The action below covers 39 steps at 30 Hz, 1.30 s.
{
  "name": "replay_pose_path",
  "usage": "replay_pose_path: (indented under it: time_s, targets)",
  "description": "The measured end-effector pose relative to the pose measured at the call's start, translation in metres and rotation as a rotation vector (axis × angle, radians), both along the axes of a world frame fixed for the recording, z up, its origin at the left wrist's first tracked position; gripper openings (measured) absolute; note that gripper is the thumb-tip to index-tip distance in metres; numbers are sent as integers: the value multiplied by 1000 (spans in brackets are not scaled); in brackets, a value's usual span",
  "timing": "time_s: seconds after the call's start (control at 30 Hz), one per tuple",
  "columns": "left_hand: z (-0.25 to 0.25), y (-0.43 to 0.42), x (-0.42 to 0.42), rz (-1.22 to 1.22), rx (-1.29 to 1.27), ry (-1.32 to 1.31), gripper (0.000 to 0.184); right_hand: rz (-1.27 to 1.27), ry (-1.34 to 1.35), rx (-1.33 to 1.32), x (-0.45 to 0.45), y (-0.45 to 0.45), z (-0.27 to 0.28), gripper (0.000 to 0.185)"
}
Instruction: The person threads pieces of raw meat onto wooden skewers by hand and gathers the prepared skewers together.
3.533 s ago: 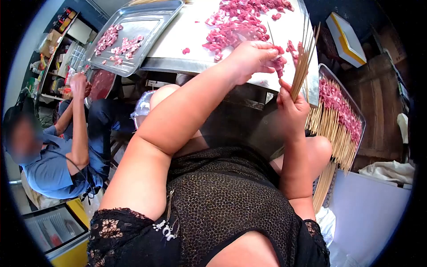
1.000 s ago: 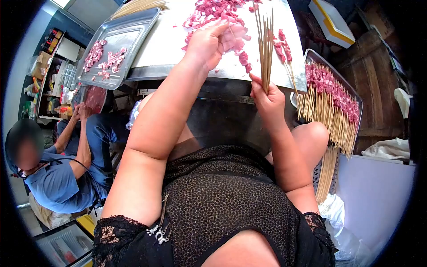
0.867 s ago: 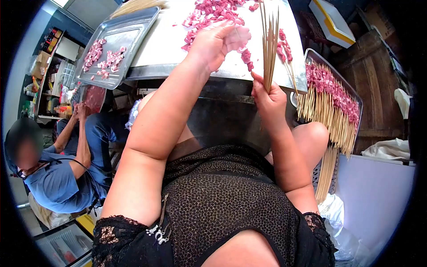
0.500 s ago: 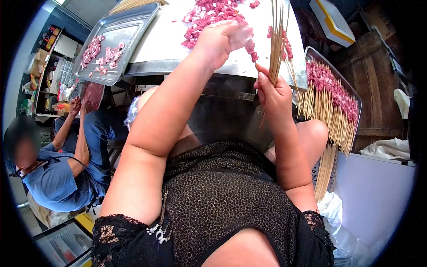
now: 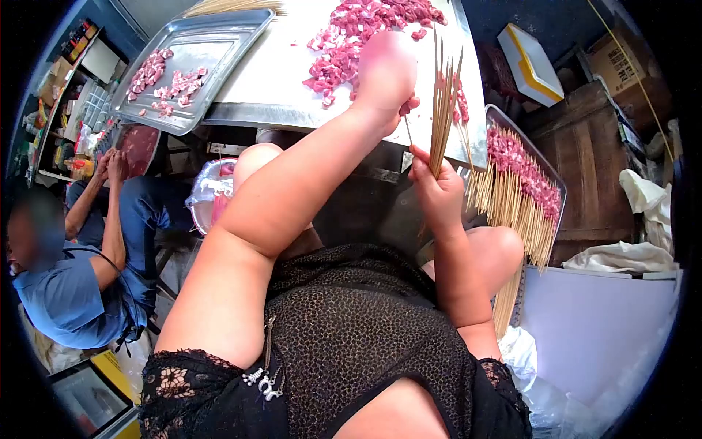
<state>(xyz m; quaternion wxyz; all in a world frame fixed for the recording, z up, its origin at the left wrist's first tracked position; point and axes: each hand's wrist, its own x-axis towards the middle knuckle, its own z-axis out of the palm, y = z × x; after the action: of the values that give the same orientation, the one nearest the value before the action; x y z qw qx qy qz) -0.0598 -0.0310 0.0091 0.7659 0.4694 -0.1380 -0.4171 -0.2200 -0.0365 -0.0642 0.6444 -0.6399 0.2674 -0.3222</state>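
Observation:
My right hand [image 5: 437, 192] is closed around a bundle of thin bamboo skewers [image 5: 443, 110] that points upward at the table's front edge. Thumb and forefinger pinch the lower end of a single skewer [image 5: 409, 132]. Its upper part runs into my left hand [image 5: 387, 77], whose fingers curl round it; that hand is smeared by motion, and any meat on the skewer is hidden. Behind my left hand lies a heap of small raw meat pieces [image 5: 333, 62] on the white tabletop [image 5: 270, 77]. A few threaded meat pieces [image 5: 461, 102] show just right of the bundle.
At the right, a metal tray [image 5: 561, 192] carries many meat skewers [image 5: 523, 172]. A second metal tray [image 5: 219, 47] with some meat overhangs the table's left corner. A person [image 5: 80, 293] in blue sits at the left. A plastic-lined container [image 5: 205, 201] stands beside my knee.
My left hand has moved from the skewer's upper end down toward my right hand, covering the meat seen on it. The right hand has moved slightly lower. The whole view has shifted.

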Motion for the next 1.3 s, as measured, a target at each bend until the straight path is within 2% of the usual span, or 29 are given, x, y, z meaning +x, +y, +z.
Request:
replay_pose_path:
  time_s: [0.1, 0.17, 0.2, 0.23, 0.3, 0.33, 0.37, 0.43, 0.47, 0.57, 0.63, 0.67, 0.7, 0.77, 0.8, 0.83, 0.9, 0.93, 0.97, 1.03, 1.1, 1.17, 1.2, 1.23, 1.27, 1.3]
  targets:
    - [0, -2, -2, 4, -38, 92, 28, -34, -18, -47, 3, 4, 1, 22]
    - [-2, 0, -6, -71, -116, 23, 27, -28, -26, -14, 3, 7, 3, 22]
    - [-5, 2, -2, -151, -116, 2, 35, -20, -42, 20, 1, 7, 5, 22]
    - [-8, 0, 2, -156, -124, 7, 35, -25, -36, 13, -1, 7, 7, 22]
    - [-12, -3, 8, -307, -436, 110, 58, -108, -69, 50, -5, 5, 15, 22]
    - [-7, 0, 10, -336, -400, 62, 89, -112, -38, 84, -10, 5, 28, 22]
    - [-11, 0, 21, -403, -359, -35, 103, -119, -38, 76, -15, 4, 32, 22]
    - [-4, 7, 25, -257, -254, -54, 103, -144, 47, 16, -24, -1, 37, 22]
    - [-5, 4, 36, -249, -287, -57, 101, -166, 90, -85, -28, -5, 38, 21]
    - [3, 12, 54, -48, -193, -160, 73, -297, 239, -506, -40, -31, 51, 24]
    - [3, 17, 70, 4, -152, -232, 51, -373, 394, -858, -44, -53, 59, 23]
    - [0, 17, 75, 79, -186, -167, 31, -349, 537, -934, -46, -61, 60, 23]
    - [-4, 16, 80, 78, -183, -170, 31, -350, 535, -930, -49, -62, 58, 23]
    - [-3, 18, 85, 82, -48, -391, 28, -381, 659, -1095, -46, -61, 60, 25]
    - [-4, 22, 89, 19, 67, -492, 24, -410, 654, -988, -52, -56, 66, 28]
    - [-7, 24, 91, 25, 72, -490, 24, -456, 731, -1066, -62, -56, 68, 23]
    - [-14, 27, 93, -81, 383, -1308, 15, -435, 520, -519, -75, -43, 81, 24]
    - [-15, 30, 89, -154, 489, -1403, 14, -429, 381, -422, -84, -40, 80, 24]
    - [-19, 32, 84, -167, 590, -1528, 15, -430, 381, -421, -94, -43, 73, 24]
    - [-19, 33, 82, -295, 764, -1549, 14, -429, 233, -346, -112, -49, 50, 27]
    - [-20, 34, 82, -304, 740, -1622, 13, -438, 299, -258, -121, -42, 35, 28]
    - [-22, 33, 87, -314, 717, -1698, 12, -390, 363, -305, -125, -35, 33, 29]
    - [-27, 32, 94, -285, 622, -1569, 13, -391, 363, -299, -124, -34, 32, 29]
    - [-30, 31, 95, -260, 529, -1439, 14, -344, 203, -254, -117, -30, 35, 29]
    - [-13, 37, 88, -233, 553, -1212, 16, -300, 42, -208, -108, -25, 40, 29]
    - [-17, 33, 97, -241, 403, -1050, 19, -285, 55, -229, -98, -18, 49, 28]
